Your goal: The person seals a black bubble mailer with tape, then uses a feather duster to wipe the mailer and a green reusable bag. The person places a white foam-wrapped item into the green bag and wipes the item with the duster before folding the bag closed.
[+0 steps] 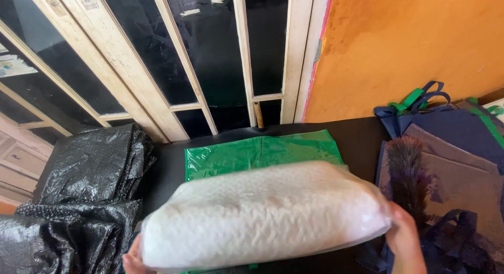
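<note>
A large white pillow-like bundle in clear plastic (262, 216) is lifted above a black table (362, 140). My left hand (132, 258) grips its lower left end, mostly hidden behind it. My right hand (403, 234) holds the right end. Under and behind the bundle a flat green plastic bag (262, 150) lies on the table.
Crumpled black plastic sheeting (84, 195) is heaped at the left. At the right lie stacked blue and grey fabric bags with green and blue handles (451, 142) and a dark feather duster (407, 174). Glass-panelled wooden doors (178, 58) and an orange wall (409, 48) stand behind.
</note>
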